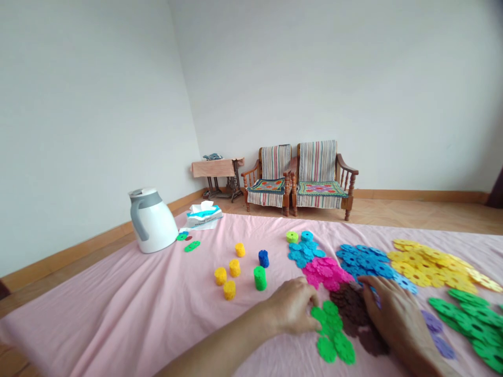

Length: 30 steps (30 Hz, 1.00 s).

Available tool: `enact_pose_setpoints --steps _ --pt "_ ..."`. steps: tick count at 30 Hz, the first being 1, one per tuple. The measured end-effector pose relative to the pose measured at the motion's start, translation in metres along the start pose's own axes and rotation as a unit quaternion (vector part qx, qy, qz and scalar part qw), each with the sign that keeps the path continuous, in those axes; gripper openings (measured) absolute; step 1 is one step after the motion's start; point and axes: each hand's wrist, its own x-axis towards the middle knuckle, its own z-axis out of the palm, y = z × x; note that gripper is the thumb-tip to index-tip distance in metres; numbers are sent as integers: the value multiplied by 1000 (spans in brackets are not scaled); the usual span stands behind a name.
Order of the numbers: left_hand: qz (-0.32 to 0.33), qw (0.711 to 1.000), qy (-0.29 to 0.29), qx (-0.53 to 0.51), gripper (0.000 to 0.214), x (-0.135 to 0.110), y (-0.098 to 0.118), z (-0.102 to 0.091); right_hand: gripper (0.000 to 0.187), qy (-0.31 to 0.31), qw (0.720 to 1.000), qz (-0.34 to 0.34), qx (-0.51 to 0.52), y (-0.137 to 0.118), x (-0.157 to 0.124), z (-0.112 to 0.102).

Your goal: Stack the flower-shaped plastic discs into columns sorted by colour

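Note:
My left hand (295, 306) rests at the left edge of a small pile of bright green flower-shaped discs (332, 331). Its fingers are curled, with thumb and forefinger apart beside the nearest disc. A dark brown pile of similar discs (349, 306) lies partly under my right hand (393, 309), whose fingers stretch over it, open. A bit of purple shows between those fingers, its shape mostly hidden. Purple discs (433, 322) lie just right of that hand. Beyond both hands are pink discs (327, 272) and blue discs (363, 261).
Yellow discs (432, 264) and darker green discs (471, 319) spread at right. Light blue discs (304, 254) lie farther back. Stacked yellow (234, 268), green (260, 278) and dark blue (263, 258) cylinders stand mid-table. A white jug (157, 222) and tissue box (204, 214) are left.

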Motion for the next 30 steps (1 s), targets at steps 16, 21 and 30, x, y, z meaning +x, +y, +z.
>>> enact_pose_setpoints --steps 16,21,30 --pt "-52 985 152 -56 20 -27 -8 -53 31 5 1000 -2 3 -2 0 -3" --pt "-118 978 167 -39 19 -48 -45 -85 31 12 1000 -2 -1 -4 0 -4" --pt "-169 975 143 -11 23 -53 -63 -75 32 -5 1000 3 1 -2 -1 -2"
